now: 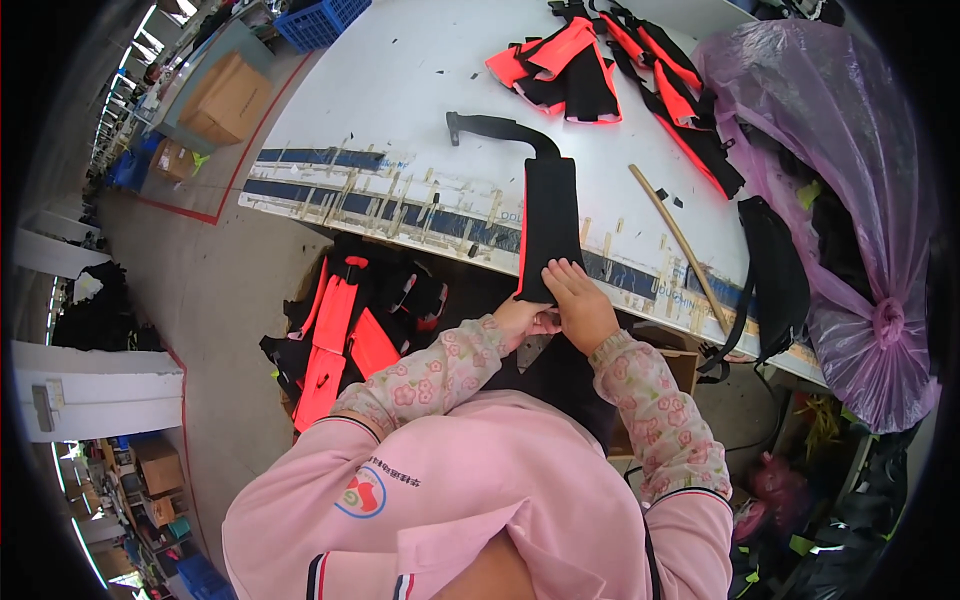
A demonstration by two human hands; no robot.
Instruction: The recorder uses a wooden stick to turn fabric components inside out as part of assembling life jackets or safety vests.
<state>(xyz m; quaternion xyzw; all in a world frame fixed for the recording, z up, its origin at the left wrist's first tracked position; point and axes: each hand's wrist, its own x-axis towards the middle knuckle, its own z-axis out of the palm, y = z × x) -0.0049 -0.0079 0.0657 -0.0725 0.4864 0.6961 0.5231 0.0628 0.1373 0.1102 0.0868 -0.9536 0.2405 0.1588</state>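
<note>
Evidently for support, the long black fabric pad with bright orange edging (551, 215) lies on the white worktop (400, 110), its curved black strap (505, 128) trailing toward the far side, its near end jutting past the edge. The right hand (583, 305) rests flat-fingered there, seemingly steadying it; the left hand (522, 318) meets its lower corner, though whether it pinches I cannot tell.

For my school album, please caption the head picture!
Left hand and right hand at the near end of an orange-edged black strap.
</note>
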